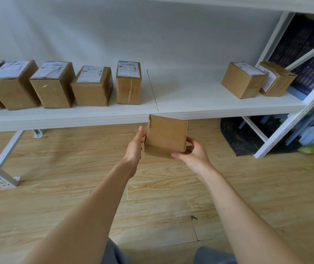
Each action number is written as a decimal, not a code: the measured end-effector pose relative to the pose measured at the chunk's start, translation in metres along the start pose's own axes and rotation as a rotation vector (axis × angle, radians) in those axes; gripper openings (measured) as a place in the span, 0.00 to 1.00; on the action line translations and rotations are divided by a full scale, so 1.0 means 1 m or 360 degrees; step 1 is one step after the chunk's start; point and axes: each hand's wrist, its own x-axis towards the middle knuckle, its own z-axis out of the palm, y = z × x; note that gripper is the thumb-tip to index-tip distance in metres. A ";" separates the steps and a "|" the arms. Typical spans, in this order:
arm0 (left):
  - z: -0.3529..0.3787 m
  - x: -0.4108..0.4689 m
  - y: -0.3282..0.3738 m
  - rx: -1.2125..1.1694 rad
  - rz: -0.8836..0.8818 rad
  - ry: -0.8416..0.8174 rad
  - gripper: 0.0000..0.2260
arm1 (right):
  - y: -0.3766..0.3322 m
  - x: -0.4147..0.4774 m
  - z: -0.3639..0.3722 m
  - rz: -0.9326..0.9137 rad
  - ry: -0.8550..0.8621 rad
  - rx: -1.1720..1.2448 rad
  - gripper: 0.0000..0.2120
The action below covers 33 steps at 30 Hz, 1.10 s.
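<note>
A small plain cardboard box [166,134] hangs in the air just in front of the white shelf's front edge [76,119], held between both hands. My left hand [136,147] lies flat against its left side with straight fingers. My right hand [191,152] grips its lower right corner, thumb under the near edge and fingers curled round the right side. The box's far face is hidden.
On the shelf stands a row of several labelled cardboard boxes at the left [93,86] and two more at the right [243,80]. A bare stretch of shelf [186,88] lies between them. A dark crate [308,54] leans at the far right. Wooden floor [76,168] below.
</note>
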 end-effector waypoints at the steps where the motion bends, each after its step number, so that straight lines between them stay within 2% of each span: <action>1: -0.002 0.001 -0.001 0.0002 -0.0009 -0.0004 0.27 | 0.001 0.000 0.000 0.0013 0.0006 0.0033 0.35; 4: -0.005 0.002 -0.005 -0.0002 -0.0041 0.0003 0.26 | 0.001 -0.001 0.000 0.0032 0.0057 0.0087 0.27; 7: -0.005 -0.001 -0.004 -0.0036 0.0000 -0.0028 0.17 | 0.001 -0.002 0.000 0.0006 0.0091 0.0093 0.14; 12: -0.003 -0.001 -0.005 -0.0041 0.0006 -0.0106 0.11 | 0.005 -0.002 0.000 0.0007 0.0157 0.0123 0.09; 16: -0.006 -0.001 -0.007 0.0046 -0.0034 -0.0165 0.12 | 0.005 -0.002 0.000 0.0052 0.0239 0.0238 0.09; 20: -0.006 0.000 -0.010 0.0097 -0.0110 -0.0155 0.09 | 0.004 -0.002 0.000 0.0074 0.0206 0.0309 0.09; 25: -0.007 0.002 -0.011 -0.0065 -0.0213 -0.0098 0.15 | -0.004 -0.004 0.000 0.0131 0.0068 0.0456 0.05; 30: -0.009 0.002 -0.012 -0.0136 -0.0226 -0.0028 0.16 | -0.001 -0.004 -0.002 0.0196 0.0063 0.0598 0.14; 33: -0.009 0.002 -0.011 -0.0133 -0.0222 0.0014 0.18 | 0.002 -0.005 -0.005 0.0151 0.0006 0.0508 0.20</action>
